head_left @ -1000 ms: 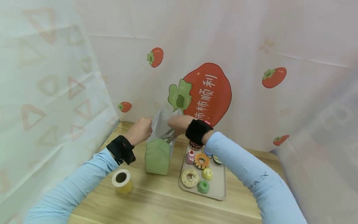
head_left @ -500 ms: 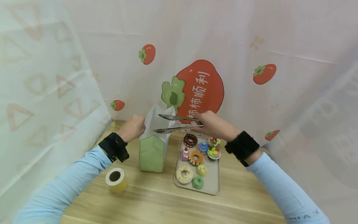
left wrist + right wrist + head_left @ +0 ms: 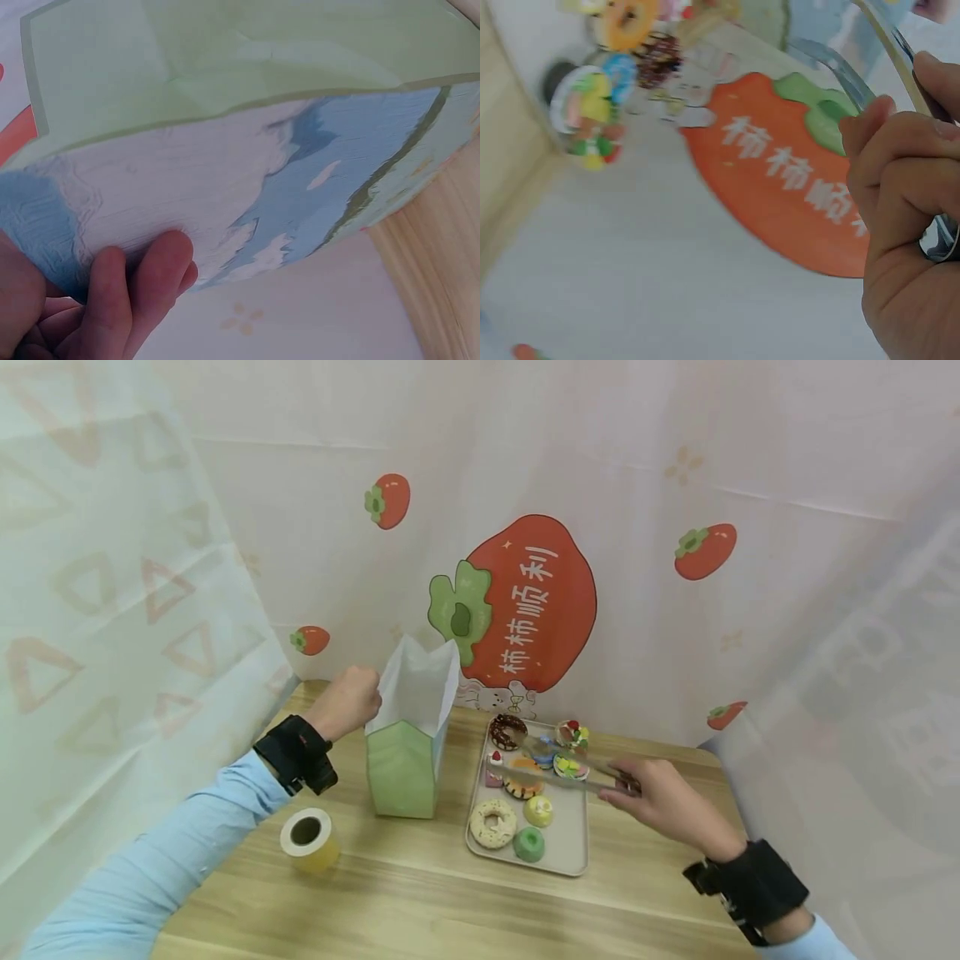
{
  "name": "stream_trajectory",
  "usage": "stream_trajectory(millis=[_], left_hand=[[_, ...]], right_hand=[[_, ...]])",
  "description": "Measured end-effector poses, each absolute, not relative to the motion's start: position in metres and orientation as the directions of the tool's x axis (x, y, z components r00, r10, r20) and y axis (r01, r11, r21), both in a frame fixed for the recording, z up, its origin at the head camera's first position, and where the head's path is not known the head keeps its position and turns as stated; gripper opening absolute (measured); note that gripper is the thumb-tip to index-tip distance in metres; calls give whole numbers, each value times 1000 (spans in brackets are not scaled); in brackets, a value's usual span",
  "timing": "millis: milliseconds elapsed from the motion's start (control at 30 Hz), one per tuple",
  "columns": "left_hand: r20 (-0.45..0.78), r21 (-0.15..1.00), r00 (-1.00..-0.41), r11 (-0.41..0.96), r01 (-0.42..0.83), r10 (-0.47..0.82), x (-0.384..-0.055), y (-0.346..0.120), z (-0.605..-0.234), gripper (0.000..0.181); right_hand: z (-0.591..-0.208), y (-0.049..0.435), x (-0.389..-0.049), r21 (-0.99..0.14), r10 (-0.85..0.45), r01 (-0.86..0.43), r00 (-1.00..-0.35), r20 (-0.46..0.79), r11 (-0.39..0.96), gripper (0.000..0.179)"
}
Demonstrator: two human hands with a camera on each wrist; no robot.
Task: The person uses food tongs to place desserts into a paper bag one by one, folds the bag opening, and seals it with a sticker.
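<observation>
A green paper bag with a white inside stands upright on the table, its mouth spread. My left hand pinches the bag's upper left edge. In the left wrist view, fingers press on the bag's blue-and-white painted side. My right hand grips metal tongs, whose spread arms reach left over the beige tray. Nothing shows held between their tips. Under the tongs are an orange ring donut and a pink cake piece; a chocolate donut lies near the tips.
Also on the tray are a cream donut, a yellow bun, a green cake and fruit-topped cups. A yellow roll with a white top stands front left. Printed cloth walls the table's back and sides.
My right hand has come out of the bag's mouth and swung right and down with the tongs, now over the tray. My left hand keeps hold of the bag's edge.
</observation>
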State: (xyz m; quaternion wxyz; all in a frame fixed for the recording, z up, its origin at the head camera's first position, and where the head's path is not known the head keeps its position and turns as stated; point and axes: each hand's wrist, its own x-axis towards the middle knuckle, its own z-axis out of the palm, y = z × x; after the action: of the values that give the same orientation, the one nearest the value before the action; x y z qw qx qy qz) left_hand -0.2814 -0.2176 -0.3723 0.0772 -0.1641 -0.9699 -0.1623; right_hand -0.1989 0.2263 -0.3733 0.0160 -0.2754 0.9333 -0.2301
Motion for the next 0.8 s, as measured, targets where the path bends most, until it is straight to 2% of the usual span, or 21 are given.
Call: stream_trajectory(millis=[200,367,600,800], left_hand=[[215,289,-930,890,352,298,-281,-218,-372,23],[205,289,-933,893,345,295,-281,-219,-375,25],[208,289,-934,894,343,291,-282,-220,-375,22],[252,250,-916,893,374,313,-283,-219,-376,33]], right_hand=[[-416,253,-178,-502,-521,-436,-853,-35,747,23],[-443,267,-168,-551,-545,-399,-829,-125,733,21],[-458,273,-167,-553,-557,-400,-818,-144,731,17],[-464,267,-171,-525,-528,-380,-833,-163,762,13]])
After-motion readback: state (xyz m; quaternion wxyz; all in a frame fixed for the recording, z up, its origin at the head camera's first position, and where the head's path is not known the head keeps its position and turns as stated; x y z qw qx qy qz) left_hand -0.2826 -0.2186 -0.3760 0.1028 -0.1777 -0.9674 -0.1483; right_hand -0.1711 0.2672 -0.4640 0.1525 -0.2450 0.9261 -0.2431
